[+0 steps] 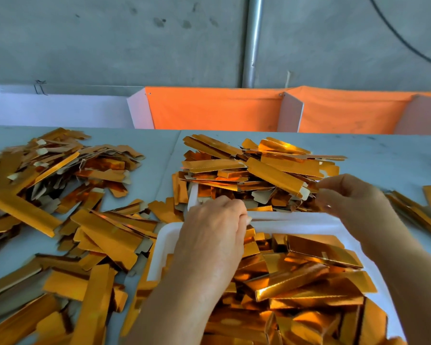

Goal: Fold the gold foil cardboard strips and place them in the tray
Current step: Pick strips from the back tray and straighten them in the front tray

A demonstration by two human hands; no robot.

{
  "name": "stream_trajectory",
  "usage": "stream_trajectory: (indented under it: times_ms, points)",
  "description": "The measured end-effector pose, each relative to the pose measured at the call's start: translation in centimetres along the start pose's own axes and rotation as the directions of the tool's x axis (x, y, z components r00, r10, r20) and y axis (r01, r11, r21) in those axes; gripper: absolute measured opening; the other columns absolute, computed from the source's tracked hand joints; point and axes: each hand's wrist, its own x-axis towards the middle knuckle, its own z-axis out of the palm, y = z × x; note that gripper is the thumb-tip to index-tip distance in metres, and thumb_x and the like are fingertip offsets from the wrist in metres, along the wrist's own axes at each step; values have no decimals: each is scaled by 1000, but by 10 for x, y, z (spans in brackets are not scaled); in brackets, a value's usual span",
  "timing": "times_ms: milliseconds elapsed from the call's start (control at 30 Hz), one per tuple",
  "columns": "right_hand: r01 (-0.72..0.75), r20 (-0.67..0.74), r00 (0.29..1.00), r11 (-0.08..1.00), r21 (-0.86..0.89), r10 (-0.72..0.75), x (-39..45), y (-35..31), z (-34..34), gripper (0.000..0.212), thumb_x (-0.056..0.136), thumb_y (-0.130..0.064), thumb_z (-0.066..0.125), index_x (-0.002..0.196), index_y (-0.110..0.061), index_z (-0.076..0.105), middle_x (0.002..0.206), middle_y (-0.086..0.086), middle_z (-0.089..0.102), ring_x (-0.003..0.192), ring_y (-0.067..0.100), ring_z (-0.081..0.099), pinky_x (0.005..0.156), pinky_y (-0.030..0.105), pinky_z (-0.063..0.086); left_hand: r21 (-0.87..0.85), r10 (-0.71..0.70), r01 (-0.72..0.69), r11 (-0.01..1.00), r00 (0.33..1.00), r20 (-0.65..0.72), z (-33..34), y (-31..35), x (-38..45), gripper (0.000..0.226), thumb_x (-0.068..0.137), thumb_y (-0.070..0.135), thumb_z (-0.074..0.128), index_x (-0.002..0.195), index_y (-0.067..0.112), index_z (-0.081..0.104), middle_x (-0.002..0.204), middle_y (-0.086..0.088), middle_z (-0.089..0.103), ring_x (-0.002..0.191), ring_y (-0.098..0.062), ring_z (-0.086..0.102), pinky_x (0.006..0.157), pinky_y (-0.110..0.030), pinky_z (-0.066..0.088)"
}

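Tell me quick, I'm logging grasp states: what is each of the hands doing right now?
Left hand: fingers curled, over the white plastic tray's far rim; any hold cannot be told.
Right hand: fingers curled at the far pile of gold foil cardboard strips; grip unclear.

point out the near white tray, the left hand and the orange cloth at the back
near white tray (159,250): head view, bare left rim
left hand (213,235): head view, back of the hand
orange cloth (217,108): head view, flat middle of the left panel
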Motion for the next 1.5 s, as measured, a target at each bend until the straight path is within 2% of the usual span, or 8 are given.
stream_trajectory:
  times_ms: [333, 500, 633, 767, 933, 1200, 1367, 1500]
  points:
    - [214, 314, 949, 805, -554, -36, 59, 7, 38, 26, 98, -16, 49, 119, -24, 63, 118, 8, 59, 79, 16, 57, 51, 15, 38, -32, 0, 0, 999, 1000, 5, -1, 3, -1, 21, 98, 32, 40, 104, 27, 59, 91, 14, 54, 85, -3, 50, 82, -22, 42]
    - [172, 119, 985, 781, -600, -125, 61, 14, 37, 15, 96, -13, 53, 93, -25, 61, 99, 8, 62, 62, 11, 49, 44, 17, 31, -57, 10, -10, 998, 1000, -4, 0, 5, 0, 18, 97, 30, 43, 102, 25, 60, 91, 13, 55, 86, -4, 50, 82, -23, 41]
    - [248, -36, 958, 888, -388, -284, 45, 0, 21, 21, 90, -7, 58, 91, -28, 54, 88, 1, 59, 59, 9, 50, 41, 12, 32, -59, 9, -16, 998, 994, -110, 0, 6, 1, 16, 92, 20, 56, 106, 21, 63, 101, 9, 60, 95, -8, 54, 84, -22, 40]
    - [220, 309, 923, 973, 70, -231, 10, -24, -2, 33, 85, -3, 66, 101, -30, 56, 83, 2, 66, 64, 16, 69, 53, 19, 50, 10, 82, -82, 997, 964, -255, 2, 8, 3, 45, 78, 16, 74, 121, 12, 62, 121, -2, 61, 117, -22, 55, 97, -37, 43]
    - [-35, 597, 764, 908, 417, -244, -17, -26, -15, 15, 79, -19, 67, 92, -14, 70, 66, 7, 66, 59, 19, 64, 55, 20, 51, 215, 225, -193, 957, 965, -134, 6, 14, 4, 47, 66, 19, 84, 111, 14, 69, 116, 0, 66, 119, -26, 55, 100, -64, 32]
    - [-103, 541, 808, 848, 520, -233, -17, -5, -5, 71, 62, -77, 66, 103, -20, 72, 113, 6, 69, 106, 18, 66, 74, 27, 55, 123, 186, -171, 978, 974, -131, 10, 16, 2, 39, 52, 6, 89, 86, 13, 71, 66, 4, 66, 63, -14, 64, 61, -29, 51]
    - [-191, 606, 738, 770, 608, -296, -16, -4, -9, 56, 60, -54, 85, 97, -14, 74, 95, 6, 68, 79, 13, 64, 62, 23, 55, -35, 130, -130, 991, 991, -9, 2, 16, 0, 23, 89, 11, 59, 112, 13, 62, 87, 3, 64, 75, -6, 47, 72, -25, 34]
    - [-203, 571, 776, 752, 628, -268, -17, -3, -7, 36, 62, -37, 86, 87, -13, 76, 79, 6, 67, 64, 11, 64, 53, 20, 54, -103, 126, -127, 987, 992, -15, 6, 14, -2, 43, 95, 49, 32, 132, 29, 45, 107, 13, 54, 96, -4, 45, 89, -26, 30]
